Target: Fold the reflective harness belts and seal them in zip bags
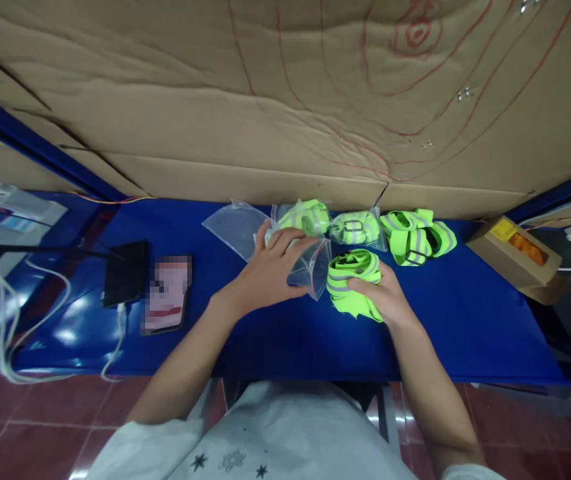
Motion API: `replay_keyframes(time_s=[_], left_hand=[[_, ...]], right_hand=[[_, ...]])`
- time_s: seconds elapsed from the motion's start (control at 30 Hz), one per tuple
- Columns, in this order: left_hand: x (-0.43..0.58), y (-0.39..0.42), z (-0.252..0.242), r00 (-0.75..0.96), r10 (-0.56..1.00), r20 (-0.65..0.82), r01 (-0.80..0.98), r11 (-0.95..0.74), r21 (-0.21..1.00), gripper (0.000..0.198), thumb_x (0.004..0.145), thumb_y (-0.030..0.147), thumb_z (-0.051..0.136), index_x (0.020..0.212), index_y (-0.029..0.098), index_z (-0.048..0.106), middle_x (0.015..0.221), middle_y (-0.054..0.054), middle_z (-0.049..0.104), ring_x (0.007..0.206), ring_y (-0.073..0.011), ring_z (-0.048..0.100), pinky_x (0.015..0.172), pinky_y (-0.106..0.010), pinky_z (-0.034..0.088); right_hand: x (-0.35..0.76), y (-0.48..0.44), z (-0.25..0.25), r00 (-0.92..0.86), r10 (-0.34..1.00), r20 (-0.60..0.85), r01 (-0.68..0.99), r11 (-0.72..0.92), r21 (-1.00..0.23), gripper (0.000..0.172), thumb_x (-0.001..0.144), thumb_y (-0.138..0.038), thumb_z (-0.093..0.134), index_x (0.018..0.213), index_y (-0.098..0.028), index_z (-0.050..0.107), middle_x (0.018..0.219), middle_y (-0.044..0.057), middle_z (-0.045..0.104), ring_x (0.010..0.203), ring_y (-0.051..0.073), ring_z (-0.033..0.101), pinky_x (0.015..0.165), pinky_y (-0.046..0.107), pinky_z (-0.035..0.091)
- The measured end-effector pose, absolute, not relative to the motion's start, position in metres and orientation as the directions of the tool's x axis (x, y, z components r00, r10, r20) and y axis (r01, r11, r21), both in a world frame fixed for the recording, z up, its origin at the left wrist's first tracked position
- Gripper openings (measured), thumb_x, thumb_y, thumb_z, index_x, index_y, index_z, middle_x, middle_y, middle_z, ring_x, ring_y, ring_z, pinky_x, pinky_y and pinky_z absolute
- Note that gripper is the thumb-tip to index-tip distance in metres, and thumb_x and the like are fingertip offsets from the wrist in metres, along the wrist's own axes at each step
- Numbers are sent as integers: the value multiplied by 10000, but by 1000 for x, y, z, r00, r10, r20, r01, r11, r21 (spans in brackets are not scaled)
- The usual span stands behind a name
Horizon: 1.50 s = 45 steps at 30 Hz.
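My left hand is curved around a clear plastic zip bag, whose red-lined mouth faces right. Its thumb is low and the other fingers lie over the top. Just beside that mouth, my right hand grips a rolled neon-yellow reflective strap with grey stripes, thumb across the front. Strap and bag mouth look very close; whether they touch I cannot tell. Behind them lie a bagged strap, a second bagged strap with a buckle showing, and a loose folded strap.
A flat clear bag lies behind my left hand. On the blue table to the left are a phone, a black box and white cables. A small cardboard box stands right; a cardboard wall closes the back.
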State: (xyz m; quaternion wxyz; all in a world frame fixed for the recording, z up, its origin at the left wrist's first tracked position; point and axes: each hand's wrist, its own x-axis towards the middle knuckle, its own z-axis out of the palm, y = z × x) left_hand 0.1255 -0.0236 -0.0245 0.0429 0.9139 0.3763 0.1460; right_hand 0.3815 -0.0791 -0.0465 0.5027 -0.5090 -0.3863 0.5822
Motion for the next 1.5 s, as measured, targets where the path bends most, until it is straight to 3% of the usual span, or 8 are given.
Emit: replay_keyframes(time_s=[0.17, 0.33, 0.57, 0.7, 0.83, 1.03, 1.3, 1.5], left_hand=[[138, -30, -49, 679, 664, 312, 635, -745, 205, 934, 833, 587, 806, 1588, 207, 408, 1474, -194, 566, 1451, -369, 500, 1346, -687, 67], [144, -36, -57, 720, 640, 269, 614, -767, 186, 992, 853, 659, 764, 1621, 180, 359, 1483, -207, 568, 1457, -368, 502, 1347, -684, 42], [145, -39, -66, 736, 628, 252, 574, -777, 260, 1230, 734, 919, 628, 1638, 139, 332, 1480, -234, 556, 1438, -403, 513, 1327, -722, 45], [148, -40, -69, 763, 607, 224, 548, -790, 275, 1077, 781, 856, 674, 1539, 123, 452, 1495, -220, 560, 1460, -383, 497, 1336, -707, -28], [152, -43, -67, 769, 611, 187, 556, -784, 276, 846, 868, 675, 727, 1467, 119, 507, 1416, -176, 638, 1383, -327, 576, 1360, -649, -4], [157, -49, -72, 763, 627, 153, 586, -773, 245, 966, 855, 677, 742, 1541, 75, 424, 1410, -205, 640, 1339, -358, 598, 1334, -687, 49], [161, -52, -74, 790, 590, 165, 539, -798, 270, 949, 838, 615, 790, 1519, 65, 421, 1403, -205, 613, 1377, -342, 558, 1353, -638, 59], [159, -56, -69, 792, 583, 181, 533, -805, 258, 988, 810, 609, 832, 1541, 115, 387, 1422, -202, 609, 1408, -355, 543, 1345, -660, 55]], right_hand=[[388, -77, -53, 44, 988, -147, 169, -152, -974, 579, 678, -554, 929, 1096, -201, 739, 1069, 72, 817, 984, 274, 774, 910, 430, 622], [388, -83, -50, 28, 989, -145, 515, -138, -846, 726, 671, -562, 917, 1243, -221, 629, 1048, 60, 797, 921, 269, 754, 785, 366, 581], [390, -89, -53, -65, 989, -131, 491, -83, -867, 544, 933, -627, 681, 1320, -263, 562, 1103, 36, 783, 906, 217, 746, 733, 293, 548], [388, -87, -58, -132, 985, -108, 552, -17, -834, 422, 1017, -614, 554, 1227, -255, 618, 1030, 23, 774, 849, 196, 724, 730, 286, 522], [383, -84, -63, -123, 992, -42, 617, 44, -786, 384, 1025, -603, 541, 1049, -242, 671, 933, 25, 739, 841, 194, 695, 757, 298, 491], [382, -81, -67, -139, 990, -15, 645, 79, -760, 444, 1068, -539, 436, 826, -234, 648, 869, 55, 709, 870, 219, 676, 797, 339, 457], [381, -83, -67, -116, 990, -78, 645, 16, -764, 285, 996, -518, 590, 964, -234, 595, 767, -26, 660, 605, 129, 548, 619, 279, 387], [379, -78, -64, -130, 991, -23, 492, 44, -869, 258, 954, -481, 659, 922, -225, 661, 850, -3, 705, 772, 154, 616, 713, 268, 465]])
